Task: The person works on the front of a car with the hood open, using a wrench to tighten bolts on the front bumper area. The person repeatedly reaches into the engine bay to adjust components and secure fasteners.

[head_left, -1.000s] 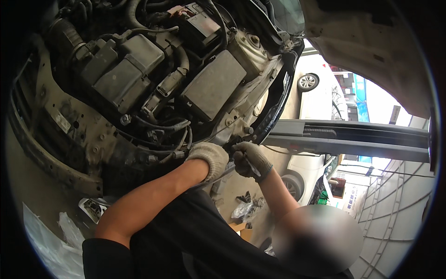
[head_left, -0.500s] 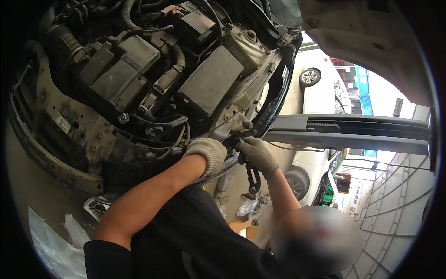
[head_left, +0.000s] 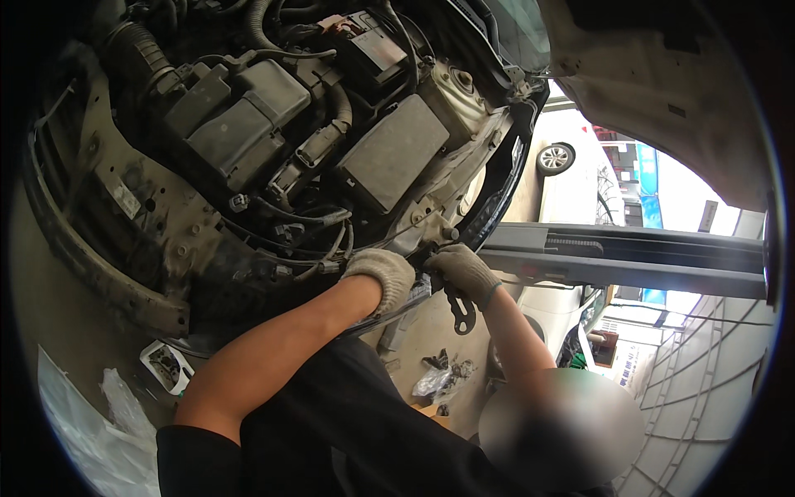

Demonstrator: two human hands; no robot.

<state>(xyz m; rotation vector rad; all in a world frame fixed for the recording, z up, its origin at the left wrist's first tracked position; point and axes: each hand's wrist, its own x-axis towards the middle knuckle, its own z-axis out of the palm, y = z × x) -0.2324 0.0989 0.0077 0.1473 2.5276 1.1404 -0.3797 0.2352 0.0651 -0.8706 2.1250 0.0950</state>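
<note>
My left hand [head_left: 387, 276], in a cream knitted glove, reaches down at the front corner of an open engine bay. Its fingers are hidden behind the glove and the body edge. My right hand [head_left: 465, 269], in the same kind of glove, is beside it at the inner edge of the black fender [head_left: 499, 192]. Its fingers are bent and closed at the dark metal there; what they pinch is hidden. A black slotted bracket [head_left: 461, 319] hangs just below the right hand, its upper end out of sight between the hands.
Nearby are a black box cover [head_left: 392, 153], a battery [head_left: 370, 48] and a wiring harness [head_left: 310, 218]. The bare front crossmember [head_left: 99, 277] curves left. A grey lift post [head_left: 629, 257] stands at right. Plastic wrapping [head_left: 432, 381] and a white-rimmed part [head_left: 166, 367] lie below.
The view has shifted, so the car sits slightly lower and further right. My right hand has risen a little against the fender, and the slotted bracket has swung and shows less of its length.
</note>
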